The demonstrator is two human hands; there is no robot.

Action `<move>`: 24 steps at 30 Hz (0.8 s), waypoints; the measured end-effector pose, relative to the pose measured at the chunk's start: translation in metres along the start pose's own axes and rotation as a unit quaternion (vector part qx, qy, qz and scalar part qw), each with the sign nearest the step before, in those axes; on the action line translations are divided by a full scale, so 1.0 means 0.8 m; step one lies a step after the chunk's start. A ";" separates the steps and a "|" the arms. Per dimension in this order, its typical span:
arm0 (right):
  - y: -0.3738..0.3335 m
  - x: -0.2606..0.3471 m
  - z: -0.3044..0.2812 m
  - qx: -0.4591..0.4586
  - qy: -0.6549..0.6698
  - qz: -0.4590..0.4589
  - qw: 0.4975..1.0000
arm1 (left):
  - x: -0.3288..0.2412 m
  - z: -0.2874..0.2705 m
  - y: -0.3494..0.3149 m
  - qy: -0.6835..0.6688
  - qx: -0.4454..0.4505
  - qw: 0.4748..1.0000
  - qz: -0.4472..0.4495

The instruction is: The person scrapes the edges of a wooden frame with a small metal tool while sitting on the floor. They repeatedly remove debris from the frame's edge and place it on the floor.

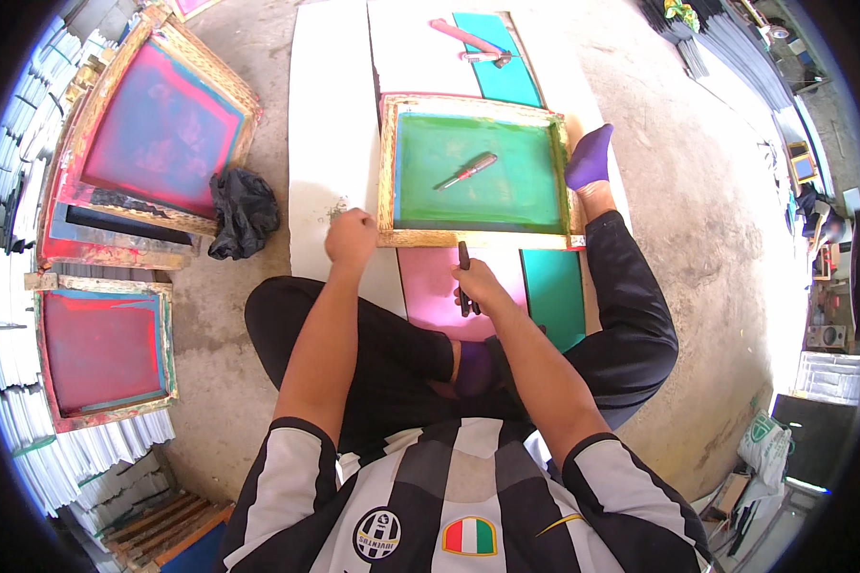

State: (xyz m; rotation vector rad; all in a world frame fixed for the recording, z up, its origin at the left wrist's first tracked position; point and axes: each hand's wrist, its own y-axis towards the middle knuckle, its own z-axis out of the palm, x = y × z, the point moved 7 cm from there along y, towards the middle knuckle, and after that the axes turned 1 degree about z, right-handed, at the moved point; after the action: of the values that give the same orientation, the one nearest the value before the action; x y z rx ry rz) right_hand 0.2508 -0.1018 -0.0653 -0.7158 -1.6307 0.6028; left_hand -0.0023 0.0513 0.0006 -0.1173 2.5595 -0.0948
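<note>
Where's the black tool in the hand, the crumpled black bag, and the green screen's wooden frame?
Black tool (463, 256): head view, on its upper end.
Black bag (243, 212): head view, on its middle.
Wooden frame (506, 240): head view, on its near bar.

Stained concrete floor (702, 229), bright light, stacked white sheets (105, 454)
</note>
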 end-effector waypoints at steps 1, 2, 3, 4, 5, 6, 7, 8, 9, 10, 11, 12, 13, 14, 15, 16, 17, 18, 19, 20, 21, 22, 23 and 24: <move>0.002 0.003 -0.003 -0.013 -0.010 -0.002 1.000 | 0.013 -0.005 0.007 0.005 0.011 0.999 -0.042; 0.002 0.004 -0.008 -0.030 -0.011 -0.004 0.999 | 0.025 -0.010 0.012 0.010 0.021 0.996 -0.083; 0.003 0.004 -0.009 -0.031 -0.015 0.002 0.999 | 0.036 -0.012 0.014 0.014 0.032 0.992 -0.125; 0.004 0.005 -0.012 -0.032 -0.018 0.008 0.999 | 0.041 -0.013 0.014 0.011 0.029 0.990 -0.141; 0.006 0.006 -0.014 -0.034 -0.022 0.014 0.999 | 0.045 -0.013 0.014 0.008 0.027 0.987 -0.157; 0.009 0.007 -0.013 -0.031 -0.030 0.017 0.999 | 0.050 -0.013 0.014 0.004 0.025 0.984 -0.174; 0.014 0.006 -0.012 -0.030 -0.039 0.021 0.999 | 0.050 -0.012 0.014 0.012 0.031 0.983 -0.180; 0.018 0.005 -0.013 -0.029 -0.048 0.024 0.998 | 0.051 -0.011 0.014 0.019 0.038 0.981 -0.187; 0.021 0.004 -0.015 -0.032 -0.048 0.025 0.998 | 0.051 -0.010 0.014 0.026 0.044 0.980 -0.194; 0.020 0.007 -0.013 -0.033 -0.048 0.026 0.998 | 0.052 -0.009 0.014 0.030 0.046 0.980 -0.193; 0.020 0.010 -0.011 -0.034 -0.048 0.027 0.998 | 0.053 -0.008 0.014 0.033 0.049 0.979 -0.193; 0.018 0.012 -0.012 -0.038 -0.048 0.035 0.998 | 0.054 -0.006 0.014 0.036 0.051 0.979 -0.192; 0.015 0.014 -0.012 -0.041 -0.047 0.042 0.997 | 0.055 -0.006 0.015 0.040 0.053 0.979 -0.192; 0.012 0.017 -0.012 -0.045 -0.047 0.050 0.997 | 0.056 -0.005 0.015 0.044 0.056 0.979 -0.192; 0.010 0.020 -0.011 -0.045 -0.046 0.049 0.997 | 0.056 -0.004 0.016 0.047 0.059 0.978 -0.192; 0.008 0.022 -0.010 -0.046 -0.045 0.049 0.997 | 0.056 -0.003 0.016 0.051 0.058 0.979 -0.191; 0.005 0.024 -0.010 -0.047 -0.043 0.048 0.997 | 0.056 -0.002 0.017 0.055 0.056 0.979 -0.190; 0.003 0.026 -0.013 -0.061 -0.067 0.046 0.995 | 0.055 -0.001 0.017 0.059 0.055 0.979 -0.188; -0.004 0.032 -0.013 -0.073 -0.091 0.044 0.992 | 0.056 -0.001 0.018 0.061 0.052 0.979 -0.186; -0.010 0.039 -0.014 -0.085 -0.114 0.041 0.989 | 0.057 -0.002 0.019 0.063 0.048 0.980 -0.185; -0.015 0.044 -0.014 -0.092 -0.138 0.040 0.985 | 0.057 -0.002 0.019 0.065 0.044 0.980 -0.183; -0.020 0.049 -0.014 -0.100 -0.160 0.039 0.981 | 0.057 -0.002 0.019 0.069 0.046 0.979 -0.184; -0.023 0.052 -0.014 -0.108 -0.182 0.037 0.977 | 0.056 -0.002 0.019 0.073 0.047 0.979 -0.185; -0.024 0.053 -0.014 -0.100 -0.170 0.038 0.980 | 0.055 -0.003 0.019 0.077 0.048 0.978 -0.186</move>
State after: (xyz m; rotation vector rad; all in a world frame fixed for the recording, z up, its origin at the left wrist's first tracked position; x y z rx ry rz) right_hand 0.2548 -0.0838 -0.0212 -0.8593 -2.0096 0.6477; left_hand -0.0414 0.0618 -0.0229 -0.5709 2.6504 -0.3820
